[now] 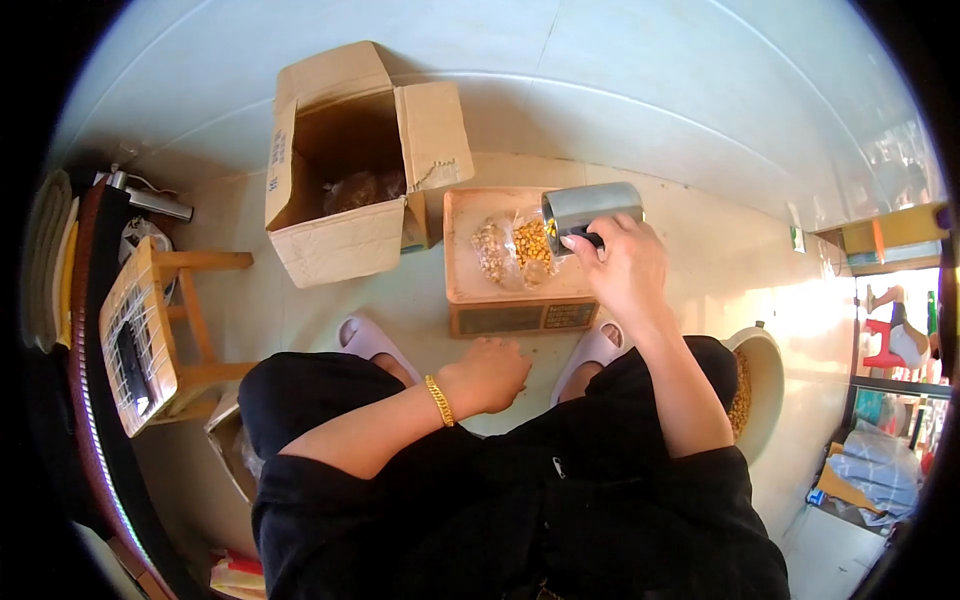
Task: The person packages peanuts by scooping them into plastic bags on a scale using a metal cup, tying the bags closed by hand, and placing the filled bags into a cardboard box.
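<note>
My right hand is closed around the black handle of a metal scoop, which lies tilted over the right part of a weighing scale. The scoop's mouth faces left, with some yellow kernels at its edge. Just beside that mouth is a clear plastic bag of yellow corn kernels on the scale's pan. Left of it sits another clear bag with paler kernels or beans. My left hand hangs in front of the scale between my knees, fingers curled, with nothing visible in it.
An open cardboard box with plastic-wrapped contents stands behind and left. A wooden stool is at the left. At my right knee stands a pale bucket of kernels. The tiled wall rises behind the scale.
</note>
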`<state>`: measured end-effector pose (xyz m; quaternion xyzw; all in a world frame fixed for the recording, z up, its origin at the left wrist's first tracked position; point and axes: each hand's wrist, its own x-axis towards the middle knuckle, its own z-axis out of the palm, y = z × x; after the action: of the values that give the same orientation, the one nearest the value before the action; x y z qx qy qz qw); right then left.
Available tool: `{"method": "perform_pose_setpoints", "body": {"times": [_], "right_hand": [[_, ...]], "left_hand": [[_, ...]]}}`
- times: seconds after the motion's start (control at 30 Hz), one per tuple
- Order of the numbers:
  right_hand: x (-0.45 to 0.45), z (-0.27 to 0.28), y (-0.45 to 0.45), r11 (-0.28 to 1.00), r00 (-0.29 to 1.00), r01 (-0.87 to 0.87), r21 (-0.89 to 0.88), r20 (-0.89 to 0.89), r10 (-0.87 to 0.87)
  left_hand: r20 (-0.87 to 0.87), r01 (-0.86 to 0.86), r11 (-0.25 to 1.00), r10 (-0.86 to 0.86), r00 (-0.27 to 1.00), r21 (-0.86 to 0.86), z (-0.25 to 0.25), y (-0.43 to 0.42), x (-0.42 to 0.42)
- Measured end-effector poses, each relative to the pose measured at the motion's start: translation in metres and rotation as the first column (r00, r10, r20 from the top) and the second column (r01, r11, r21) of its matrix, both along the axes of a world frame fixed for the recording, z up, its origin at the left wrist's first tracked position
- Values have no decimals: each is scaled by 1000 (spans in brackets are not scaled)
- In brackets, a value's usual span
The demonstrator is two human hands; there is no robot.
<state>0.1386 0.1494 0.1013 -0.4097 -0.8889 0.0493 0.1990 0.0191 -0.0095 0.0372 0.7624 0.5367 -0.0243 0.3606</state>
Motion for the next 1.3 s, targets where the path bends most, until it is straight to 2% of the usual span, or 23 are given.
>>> {"method": "perform_pose_setpoints", "body": {"times": [0.23, 0.43, 0.67, 0.73, 0.97, 1.03, 1.3], "right_hand": [[-1, 5, -8, 1000, 999, 0, -16, -38, 0], [-1, -7, 2, 1000, 999, 11, 10, 45, -12], [-3, -2, -4, 1000, 998, 2, -22, 56, -1], [-3, 0, -6, 999, 1000, -14, -47, -5, 14], [-3, -2, 1, 999, 999, 20, -36, 39, -19], [-4, -1, 0, 987, 999, 40, -153, -28, -44], [-3, 0, -3, 995, 1000, 8, -102, -17, -10]], "left_hand": [[-23, -4, 999, 4, 1000, 35, -5, -5, 0], [-17, -6, 1000, 7, 1000, 18, 0, -2, -2], [-14, -18, 999, 18, 1000, 40, -3, -4, 0], [-19, -19, 999, 20, 1000, 49, -3, -4, -1], [-43, 16, 1000, -15, 999, 23, -4, -1, 1], [-50, 18, 998, -15, 999, 55, -7, -3, 1], [-72, 22, 999, -19, 997, 39, -5, -2, 0]]}}
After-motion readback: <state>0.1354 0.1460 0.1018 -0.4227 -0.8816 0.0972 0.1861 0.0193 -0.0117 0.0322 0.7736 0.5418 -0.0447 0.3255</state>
